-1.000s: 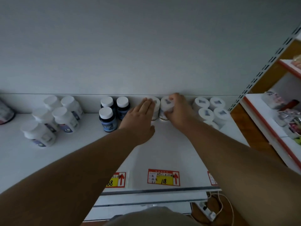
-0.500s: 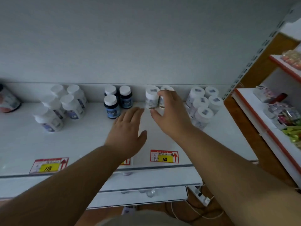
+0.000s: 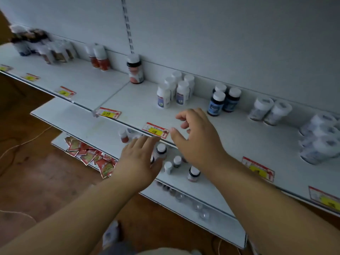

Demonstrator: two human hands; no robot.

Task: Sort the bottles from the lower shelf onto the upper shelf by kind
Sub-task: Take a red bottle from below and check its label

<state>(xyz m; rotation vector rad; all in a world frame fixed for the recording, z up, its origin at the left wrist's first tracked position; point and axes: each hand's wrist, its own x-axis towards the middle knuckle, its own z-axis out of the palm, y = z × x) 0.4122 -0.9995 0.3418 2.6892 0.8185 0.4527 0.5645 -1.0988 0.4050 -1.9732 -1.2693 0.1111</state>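
Both hands are empty: the left hand (image 3: 139, 159) is spread flat with fingers extended, the right hand (image 3: 196, 138) loosely curled, neither gripping anything. They hang over the loose bottles (image 3: 176, 162) standing close together on the lower shelf (image 3: 211, 192), just below the price tag (image 3: 156, 130) on the upper shelf (image 3: 139, 107) edge. A wide, flat reach could likely knock neighbours over or roll one off the front lip. Beyond the tag, the white-bottle group (image 3: 174, 91) and dark blue bottles (image 3: 223, 102) sit sorted; a hurried placement might topple them.
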